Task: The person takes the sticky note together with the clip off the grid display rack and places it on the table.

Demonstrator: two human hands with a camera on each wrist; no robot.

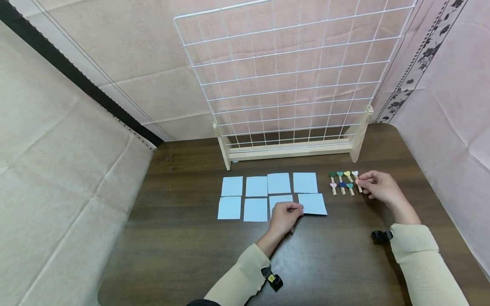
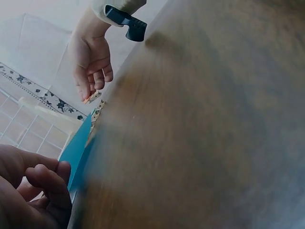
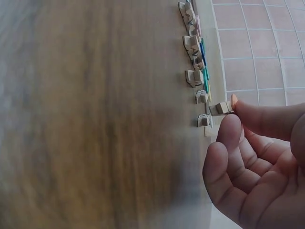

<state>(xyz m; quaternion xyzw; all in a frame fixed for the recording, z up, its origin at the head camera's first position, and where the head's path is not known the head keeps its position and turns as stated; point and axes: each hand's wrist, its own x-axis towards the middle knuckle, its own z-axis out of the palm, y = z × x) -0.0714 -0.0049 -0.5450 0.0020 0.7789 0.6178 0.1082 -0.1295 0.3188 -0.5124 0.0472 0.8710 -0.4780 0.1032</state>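
My left hand (image 1: pixel 283 218) pinches the left edge of a blue square paper (image 1: pixel 314 204), the front right one of the group. In the left wrist view that blue paper (image 2: pixel 76 150) slants up from the table at the thumb and fingertip. At the right, my right hand (image 1: pixel 384 188) grips a small wooden clothespin (image 3: pixel 221 109) with a peach-coloured heart on its end, between thumb and index finger. The pinched clothespin is off the table in the right wrist view. Beside it, more heart-topped clothespins (image 1: pixel 342 185) lie in two rows, with green, yellow, white, pink and blue hearts.
Several blue papers (image 1: pixel 229 208) lie in two rows on the brown table (image 1: pixel 176 246); my left hand partly covers one. Behind them stands a white wire grid (image 1: pixel 291 80) on a pale wooden base (image 1: pixel 291 151). Light cloth walls (image 1: pixel 76 191) surround the table.
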